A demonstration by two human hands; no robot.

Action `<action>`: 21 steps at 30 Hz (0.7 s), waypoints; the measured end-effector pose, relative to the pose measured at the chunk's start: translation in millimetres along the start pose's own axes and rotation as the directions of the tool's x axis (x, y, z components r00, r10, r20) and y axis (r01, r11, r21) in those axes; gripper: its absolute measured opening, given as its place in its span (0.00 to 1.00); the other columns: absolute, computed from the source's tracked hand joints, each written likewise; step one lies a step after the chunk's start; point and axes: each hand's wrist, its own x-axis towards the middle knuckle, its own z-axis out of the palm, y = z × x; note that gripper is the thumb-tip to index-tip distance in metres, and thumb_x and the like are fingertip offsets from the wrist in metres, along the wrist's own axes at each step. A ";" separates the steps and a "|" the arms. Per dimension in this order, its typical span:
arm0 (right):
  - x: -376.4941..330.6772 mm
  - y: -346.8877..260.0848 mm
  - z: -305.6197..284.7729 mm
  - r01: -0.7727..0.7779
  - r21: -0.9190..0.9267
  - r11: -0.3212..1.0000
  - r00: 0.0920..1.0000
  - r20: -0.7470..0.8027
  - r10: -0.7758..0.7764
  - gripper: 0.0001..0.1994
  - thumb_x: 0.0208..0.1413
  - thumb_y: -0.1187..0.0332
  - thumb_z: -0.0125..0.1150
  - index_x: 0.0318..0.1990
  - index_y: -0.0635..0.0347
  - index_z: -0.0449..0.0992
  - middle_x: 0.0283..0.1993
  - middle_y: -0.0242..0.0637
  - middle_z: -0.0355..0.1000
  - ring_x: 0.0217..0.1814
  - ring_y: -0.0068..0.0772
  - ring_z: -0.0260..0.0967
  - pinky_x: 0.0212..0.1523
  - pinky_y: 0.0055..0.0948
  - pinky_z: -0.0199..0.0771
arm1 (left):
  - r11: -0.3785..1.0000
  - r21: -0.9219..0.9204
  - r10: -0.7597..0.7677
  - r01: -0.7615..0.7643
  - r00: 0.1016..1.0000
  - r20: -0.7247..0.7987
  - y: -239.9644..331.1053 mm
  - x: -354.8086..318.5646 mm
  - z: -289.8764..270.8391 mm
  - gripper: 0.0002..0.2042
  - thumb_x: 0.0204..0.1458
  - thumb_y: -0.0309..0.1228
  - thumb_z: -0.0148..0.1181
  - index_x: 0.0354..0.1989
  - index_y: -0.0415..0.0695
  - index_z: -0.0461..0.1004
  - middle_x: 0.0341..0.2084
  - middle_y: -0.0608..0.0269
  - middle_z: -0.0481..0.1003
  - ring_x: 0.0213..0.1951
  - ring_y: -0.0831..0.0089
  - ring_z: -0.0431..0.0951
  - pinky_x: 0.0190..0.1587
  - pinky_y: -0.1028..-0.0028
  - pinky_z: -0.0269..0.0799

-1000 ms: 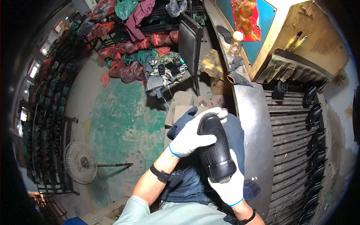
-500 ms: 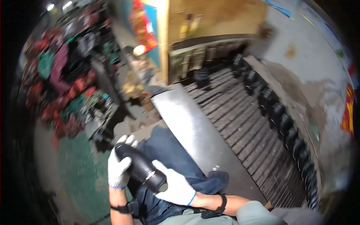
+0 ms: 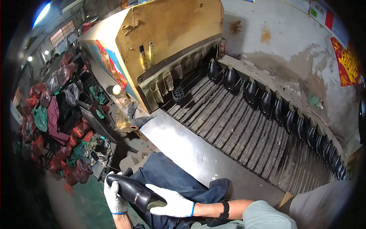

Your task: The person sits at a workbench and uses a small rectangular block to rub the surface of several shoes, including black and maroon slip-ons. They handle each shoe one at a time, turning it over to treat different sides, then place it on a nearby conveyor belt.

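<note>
A black shoe (image 3: 131, 190) with a textured, woven-looking upper lies across both hands above my lap, its toe pointing up and left. My left hand (image 3: 114, 197), in a white glove with a blue cuff edge, is closed round the toe end. At the heel end, my right hand (image 3: 173, 203), gloved the same way, grips the shoe by its opening; a pale greenish patch shows there beside the fingers. The shoe's underside is hidden. Dark blue cloth (image 3: 167, 175) covers my lap under the shoe.
A bare metal ledge (image 3: 183, 143) borders a conveyor of dark rods (image 3: 236, 137). Several black shoes (image 3: 249, 92) line its far edge by the wall. A yellow hood (image 3: 167, 30) with hanging flaps covers one end; a dark round pot (image 3: 178, 96) stands near it. Red bags (image 3: 80, 171) pile up left.
My view has swung and steadied, so the conveyor and hood show more fully. The shoe and both hands sit slightly lower and further left in the picture; both hands keep their hold.
</note>
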 end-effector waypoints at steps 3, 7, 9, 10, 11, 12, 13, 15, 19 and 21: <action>0.6 51.2 -7.9 -0.013 0.600 0.800 0.996 0.083 -0.046 0.32 0.78 0.50 0.55 0.78 0.64 0.66 0.72 0.46 0.75 0.63 0.40 0.78 0.67 0.41 0.77 | 0.975 -0.218 -0.058 0.034 0.992 -0.108 3.1 0.5 -17.9 0.27 0.71 0.42 0.65 0.73 0.41 0.69 0.61 0.52 0.80 0.58 0.59 0.83 0.62 0.53 0.83; 7.3 91.8 -10.4 -0.638 0.767 -0.071 0.766 0.622 -0.160 0.30 0.77 0.41 0.55 0.69 0.57 0.73 0.64 0.46 0.79 0.56 0.39 0.80 0.54 0.40 0.83 | 0.818 -0.563 -0.253 0.116 0.952 -0.172 19.9 -6.3 7.3 0.23 0.74 0.39 0.59 0.68 0.34 0.74 0.63 0.47 0.80 0.59 0.56 0.83 0.66 0.53 0.81; -10.5 86.8 -16.4 -0.615 0.747 0.254 0.776 0.515 0.363 0.30 0.77 0.41 0.57 0.71 0.54 0.72 0.65 0.47 0.78 0.56 0.40 0.80 0.54 0.41 0.83 | 0.731 -0.658 -0.299 0.180 0.951 -0.072 15.9 -5.4 19.9 0.24 0.75 0.41 0.56 0.70 0.34 0.72 0.65 0.47 0.78 0.62 0.55 0.81 0.69 0.53 0.78; -5.4 101.2 -11.2 -0.587 0.801 0.122 0.788 0.529 0.315 0.27 0.78 0.46 0.58 0.72 0.52 0.69 0.68 0.47 0.77 0.60 0.43 0.79 0.56 0.42 0.84 | 0.703 -0.681 -0.306 0.206 0.952 -0.028 10.7 -2.8 24.6 0.25 0.76 0.42 0.54 0.71 0.35 0.71 0.66 0.47 0.77 0.63 0.55 0.80 0.70 0.53 0.76; -5.9 103.7 -10.5 -0.460 0.861 0.217 0.877 0.403 0.261 0.29 0.78 0.48 0.56 0.76 0.54 0.64 0.69 0.47 0.76 0.62 0.42 0.78 0.61 0.45 0.82 | 0.669 -0.703 -0.318 0.240 0.948 0.021 4.1 -4.2 26.4 0.26 0.76 0.43 0.52 0.72 0.35 0.70 0.67 0.47 0.76 0.64 0.55 0.79 0.71 0.53 0.75; -5.5 89.3 -12.7 -0.320 0.899 0.300 0.943 0.270 0.196 0.32 0.79 0.50 0.55 0.80 0.57 0.60 0.70 0.48 0.75 0.65 0.42 0.77 0.65 0.47 0.79 | 0.641 -0.720 -0.327 0.266 0.943 0.057 -2.7 -3.3 30.4 0.27 0.76 0.44 0.51 0.73 0.36 0.69 0.68 0.46 0.75 0.66 0.54 0.78 0.72 0.53 0.73; -4.5 78.9 -15.2 -0.170 0.912 0.373 0.984 0.133 0.122 0.34 0.80 0.52 0.53 0.84 0.60 0.55 0.71 0.49 0.74 0.67 0.41 0.76 0.70 0.50 0.77 | 0.605 -0.738 -0.340 0.297 0.935 0.098 -12.1 -3.1 34.7 0.27 0.77 0.45 0.49 0.74 0.36 0.68 0.69 0.46 0.74 0.67 0.54 0.77 0.73 0.53 0.71; 9.3 40.3 -17.3 0.190 0.892 0.410 0.981 -0.187 -0.048 0.45 0.72 0.62 0.66 0.88 0.57 0.44 0.77 0.49 0.69 0.78 0.45 0.69 0.80 0.53 0.68 | 0.558 -0.762 -0.351 0.328 0.926 0.141 -25.0 -4.7 40.8 0.29 0.77 0.47 0.46 0.75 0.37 0.67 0.71 0.46 0.72 0.70 0.53 0.75 0.76 0.53 0.68; 32.9 -18.1 -39.6 0.406 0.594 0.694 0.914 -0.274 -0.299 0.28 0.74 0.70 0.53 0.78 0.70 0.60 0.77 0.51 0.68 0.76 0.42 0.72 0.77 0.44 0.68 | 0.515 -0.778 -0.357 0.360 0.915 0.187 -50.5 -14.8 52.2 0.31 0.79 0.50 0.39 0.79 0.39 0.63 0.76 0.46 0.69 0.75 0.51 0.70 0.81 0.54 0.61; 32.5 -30.1 -31.1 0.390 0.665 0.637 0.918 -0.334 -0.213 0.17 0.73 0.70 0.51 0.64 0.68 0.69 0.69 0.59 0.75 0.69 0.46 0.77 0.74 0.44 0.73 | 0.894 -0.374 -0.206 0.246 0.968 0.144 -61.9 -35.5 55.2 0.31 0.78 0.49 0.40 0.79 0.40 0.63 0.76 0.48 0.69 0.75 0.53 0.70 0.81 0.55 0.60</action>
